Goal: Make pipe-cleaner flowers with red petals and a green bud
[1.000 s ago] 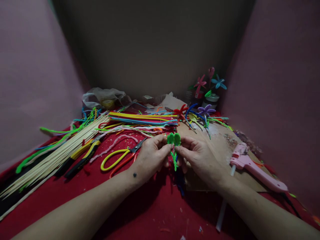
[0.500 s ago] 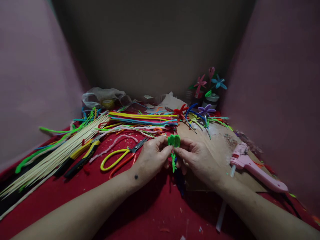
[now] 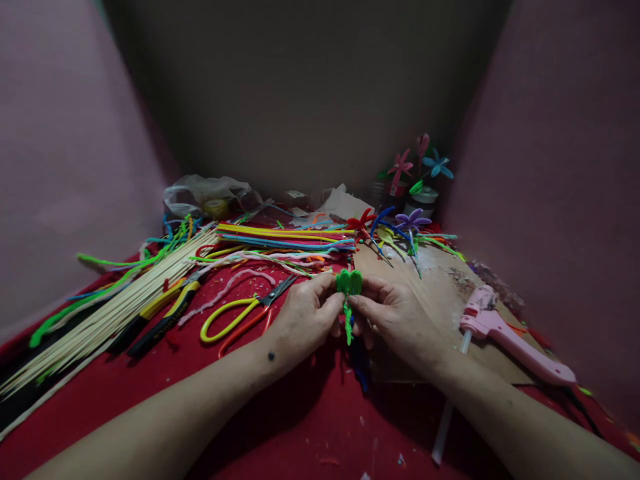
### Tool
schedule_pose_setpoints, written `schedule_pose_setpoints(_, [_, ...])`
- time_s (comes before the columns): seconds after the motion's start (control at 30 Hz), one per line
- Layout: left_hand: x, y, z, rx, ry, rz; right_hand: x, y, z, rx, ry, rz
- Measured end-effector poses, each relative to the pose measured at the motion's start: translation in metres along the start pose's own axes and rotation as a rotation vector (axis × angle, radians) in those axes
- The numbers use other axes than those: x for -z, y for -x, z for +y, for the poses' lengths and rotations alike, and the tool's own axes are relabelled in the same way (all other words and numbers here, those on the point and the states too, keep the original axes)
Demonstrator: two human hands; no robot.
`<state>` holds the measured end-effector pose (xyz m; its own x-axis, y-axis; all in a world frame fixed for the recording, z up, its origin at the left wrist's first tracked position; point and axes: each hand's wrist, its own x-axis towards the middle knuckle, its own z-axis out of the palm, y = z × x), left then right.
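Observation:
Between my two hands is a bright green pipe cleaner piece (image 3: pixel 349 283), with rounded loops at the top and a twisted stem hanging down. My left hand (image 3: pixel 313 308) pinches its left side with thumb and fingers. From the right, my right hand (image 3: pixel 387 307) pinches it too, with fingertips partly hidden behind it. Dark blue pipe cleaner (image 3: pixel 359 365) shows below my right fingers; I cannot tell whether it is held. Close to my left hand lie scissors (image 3: pixel 235 317) with one yellow and one orange handle.
Thin sticks (image 3: pixel 125 300) and pliers (image 3: pixel 170 313) lie at left. Pipe cleaners (image 3: pixel 285 235) are bundled behind my hands. A pink glue gun (image 3: pixel 515 340) rests on cardboard (image 3: pixel 430 293) at right, near a purple pipe cleaner flower (image 3: pixel 413 220). Jars with flowers (image 3: pixel 424 197) stand behind.
The green loops stand slightly farther apart and a little to the right, with a gap now showing between them. Both hands keep their grip almost in place.

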<state>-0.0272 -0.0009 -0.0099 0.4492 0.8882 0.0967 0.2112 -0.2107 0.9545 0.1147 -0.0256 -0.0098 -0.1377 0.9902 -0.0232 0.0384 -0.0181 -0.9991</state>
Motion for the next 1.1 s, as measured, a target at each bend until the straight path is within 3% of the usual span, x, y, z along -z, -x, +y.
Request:
schedule_pose_setpoints(0.43, [0.0009, -0.0020, 0.0038, 0.130, 0.137, -0.041, 0.0031, -0.0029, 0.0072, 0.045, -0.036, -0.036])
schedule_pose_setpoints(1.1, [0.0016, -0.0015, 0.0053, 0.150, 0.176, -0.036, 0.0034, -0.0033, 0.0059, 0.058, -0.068, -0.032])
